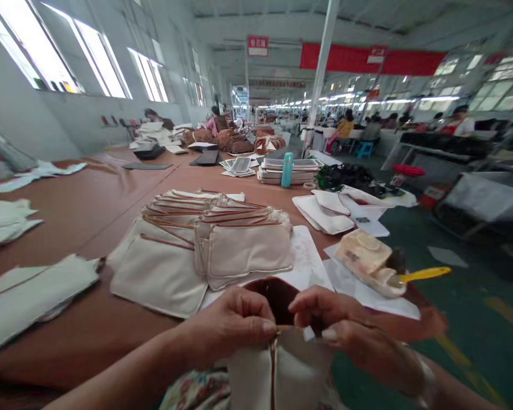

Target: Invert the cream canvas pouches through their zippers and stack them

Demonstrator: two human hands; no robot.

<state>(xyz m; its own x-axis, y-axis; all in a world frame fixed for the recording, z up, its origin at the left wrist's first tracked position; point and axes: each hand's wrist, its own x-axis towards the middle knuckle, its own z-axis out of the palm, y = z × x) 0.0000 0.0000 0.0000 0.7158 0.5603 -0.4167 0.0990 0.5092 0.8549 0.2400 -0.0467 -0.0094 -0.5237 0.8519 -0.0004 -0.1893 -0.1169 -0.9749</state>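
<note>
Low in front of me is a cream bag panel (301, 364) with a brown strip running down its middle. A brown curved piece (271, 287) shows behind its top edge. My left hand (235, 322) pinches this edge beside the strip, thumb in front. At the panel's top right corner, my right hand (346, 324) is curled with its thumb against the corner; its other fingertips are partly hidden. A small white bit (309, 333) shows between its thumb and index finger. Beyond my hands lie stacked cream pouches (250, 250) with brown edging.
A stained cream container (363, 256) with a yellow-handled tool (425, 274) stands at right on white sheets. Cream pieces (38, 296) lie at left. Farther back are a teal bottle (286, 169), stacked panels (267, 173) and a post (322, 68). People sit at distant tables.
</note>
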